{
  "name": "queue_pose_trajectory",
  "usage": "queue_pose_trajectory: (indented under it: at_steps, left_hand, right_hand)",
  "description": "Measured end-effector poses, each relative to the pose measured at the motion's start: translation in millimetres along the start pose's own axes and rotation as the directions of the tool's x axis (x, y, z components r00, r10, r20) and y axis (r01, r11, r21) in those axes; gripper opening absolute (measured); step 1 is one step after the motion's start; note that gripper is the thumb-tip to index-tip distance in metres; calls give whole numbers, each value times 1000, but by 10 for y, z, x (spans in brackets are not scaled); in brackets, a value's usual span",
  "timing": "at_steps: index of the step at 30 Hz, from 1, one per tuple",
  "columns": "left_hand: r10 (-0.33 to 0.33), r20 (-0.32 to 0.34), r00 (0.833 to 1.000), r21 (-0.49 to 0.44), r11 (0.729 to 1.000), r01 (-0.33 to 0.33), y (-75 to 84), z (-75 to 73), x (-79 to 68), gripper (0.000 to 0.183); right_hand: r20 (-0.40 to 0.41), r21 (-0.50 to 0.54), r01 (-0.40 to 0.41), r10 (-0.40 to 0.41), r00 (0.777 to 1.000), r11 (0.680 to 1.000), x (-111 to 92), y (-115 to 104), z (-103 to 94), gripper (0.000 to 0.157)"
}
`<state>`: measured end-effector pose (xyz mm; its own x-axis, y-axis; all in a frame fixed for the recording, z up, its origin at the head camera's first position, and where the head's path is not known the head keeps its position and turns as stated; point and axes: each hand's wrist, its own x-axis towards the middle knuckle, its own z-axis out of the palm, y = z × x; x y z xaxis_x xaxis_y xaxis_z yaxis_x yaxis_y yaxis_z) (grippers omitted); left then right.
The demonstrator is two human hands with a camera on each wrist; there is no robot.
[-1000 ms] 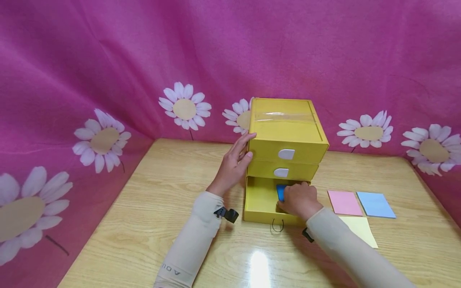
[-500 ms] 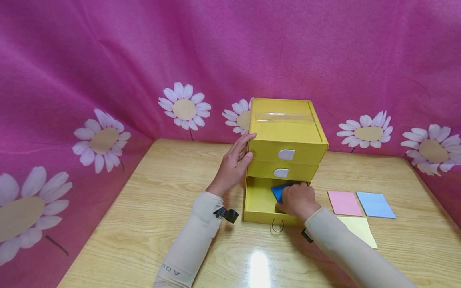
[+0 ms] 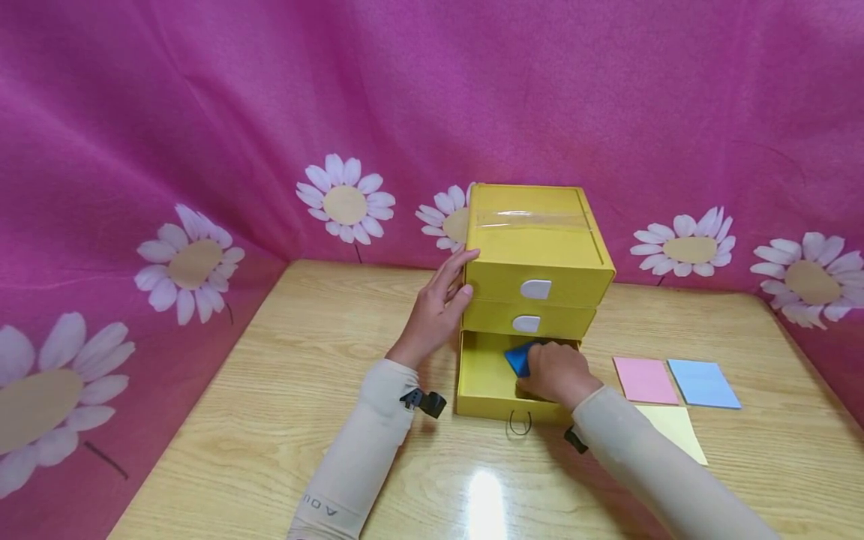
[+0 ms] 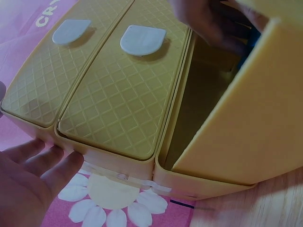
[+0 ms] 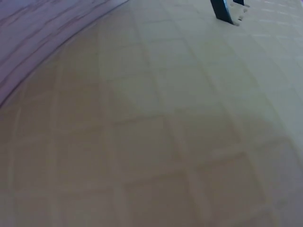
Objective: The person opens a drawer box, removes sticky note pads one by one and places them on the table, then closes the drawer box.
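A yellow cabinet of stacked drawers [image 3: 533, 232] stands on the table, its bottom drawer [image 3: 486, 375] pulled out. Against the cabinet's left side rests my left hand [image 3: 435, 311], its fingers extended; the left wrist view shows the same hand [image 4: 28, 179] along that side. My right hand [image 3: 556, 371] reaches into the bottom drawer and grips a flat blue piece [image 3: 519, 360], whose kind I cannot tell. Only its left part shows, tilted, the remainder hidden by the hand. The right wrist view is filled by the quilted yellow drawer front [image 5: 151, 118], without the hand.
Right of the cabinet lie a pink square pad [image 3: 646, 380], a light blue one [image 3: 704, 383] and a pale yellow one [image 3: 675, 431]. A loop pull [image 3: 520, 424] hangs on the drawer front. Behind stands a magenta flowered cloth [image 3: 405, 90].
The blue piece in my right hand has tilted and shifted a little to the left inside the drawer. My left hand has stayed in place.
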<state>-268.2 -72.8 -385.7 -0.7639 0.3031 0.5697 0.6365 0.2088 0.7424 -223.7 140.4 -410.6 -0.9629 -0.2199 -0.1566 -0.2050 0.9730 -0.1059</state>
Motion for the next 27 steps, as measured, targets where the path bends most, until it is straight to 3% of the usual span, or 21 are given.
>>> queue_pose_trajectory:
  at_steps: [7, 14, 17, 24, 27]
  left_hand:
    - [3, -10, 1000, -6, 1000, -3, 38, 3, 2, 48]
    - [6, -9, 1000, -20, 1000, -6, 393, -68, -33, 46]
    - [-7, -4, 1000, -12, 1000, 7, 408, -73, -34, 46]
    - [-13, -9, 1000, -8, 1000, 13, 77, -4, -6, 48]
    - [-8, -5, 1000, -3, 1000, 8, 34, -2, -3, 48]
  right_hand:
    - [-17, 48, 29, -28, 999, 998, 26, 25, 24, 32]
    - [-6, 98, 21, -20, 1000, 995, 31, 10, 37, 37]
    - [-6, 97, 20, -19, 1000, 995, 22, -3, 34, 40]
    - [-22, 62, 9, -8, 1000, 998, 0, -14, 28, 44]
    - [-20, 45, 0, 0, 1000, 999, -1, -12, 16, 44]
